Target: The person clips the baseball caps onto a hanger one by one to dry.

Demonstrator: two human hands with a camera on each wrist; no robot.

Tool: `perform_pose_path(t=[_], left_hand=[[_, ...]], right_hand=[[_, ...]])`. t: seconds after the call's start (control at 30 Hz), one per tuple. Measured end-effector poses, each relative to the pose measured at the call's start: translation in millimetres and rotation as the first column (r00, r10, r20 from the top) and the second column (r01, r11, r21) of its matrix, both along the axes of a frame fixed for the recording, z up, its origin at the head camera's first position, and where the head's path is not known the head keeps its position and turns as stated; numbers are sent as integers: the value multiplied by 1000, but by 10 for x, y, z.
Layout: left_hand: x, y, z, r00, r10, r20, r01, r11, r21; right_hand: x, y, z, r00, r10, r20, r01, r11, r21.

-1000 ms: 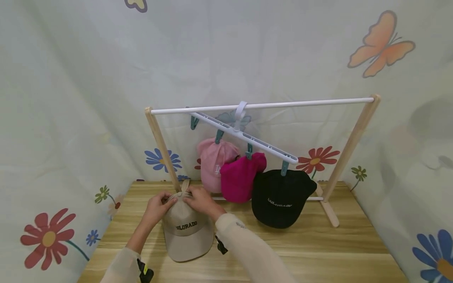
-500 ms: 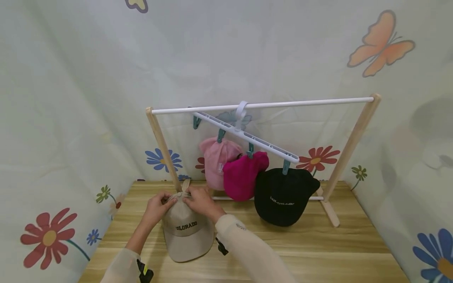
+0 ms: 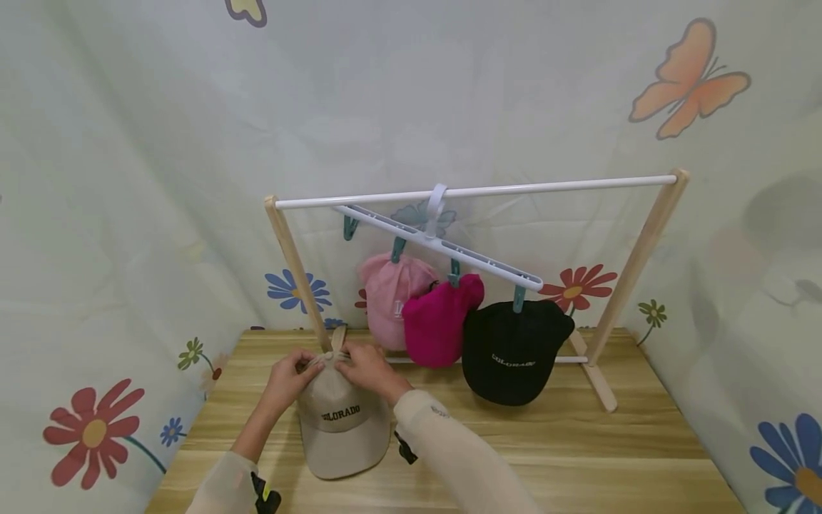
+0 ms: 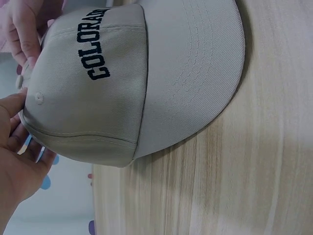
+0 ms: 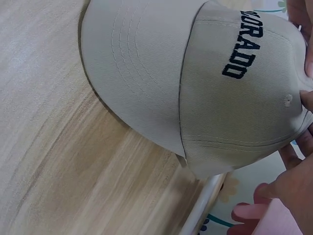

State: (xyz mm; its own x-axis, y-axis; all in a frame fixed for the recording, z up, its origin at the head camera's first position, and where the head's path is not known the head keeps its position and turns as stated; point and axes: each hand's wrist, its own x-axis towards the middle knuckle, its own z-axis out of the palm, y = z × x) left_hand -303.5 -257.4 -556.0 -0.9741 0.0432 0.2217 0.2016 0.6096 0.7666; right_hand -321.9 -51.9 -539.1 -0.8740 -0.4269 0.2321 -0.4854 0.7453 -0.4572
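A beige baseball cap [image 3: 339, 407] with dark COLORADO lettering stands at the table's left, its brim toward me. My left hand [image 3: 289, 376] pinches the top of its crown from the left. From the right, my right hand [image 3: 371, 371] pinches the crown close by, and a beige strap [image 3: 337, 338] sticks up between the hands. In the left wrist view the brim [image 4: 200, 63] lies near the wood surface. The right wrist view shows the fingers [image 5: 301, 144] at the crown's edge; the back of the cap is hidden.
A white hanger [image 3: 437, 243] hangs from the rack's white bar [image 3: 546, 188]. Teal clips hold a light pink cap [image 3: 388, 300], a magenta cap [image 3: 437, 328] and a black cap [image 3: 514, 357]. At its far left end a teal clip [image 3: 349, 227] holds nothing.
The hanger and its caps sway slightly. Both hands keep their pinch on the beige cap, which stays in nearly the same place.
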Motion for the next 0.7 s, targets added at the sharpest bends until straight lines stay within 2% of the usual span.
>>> perform_pose_path(t=[0.17,0.7], left_hand=[[3,-6,-17,1000,-2,2,2,1000,-4],[39,11,32,1000,5,6,-5,1000,24]], right_hand=[[10,11,-12,999,12,39,-11,1000,-27],[-6,31,1,998,64,28,-62,997,-50]])
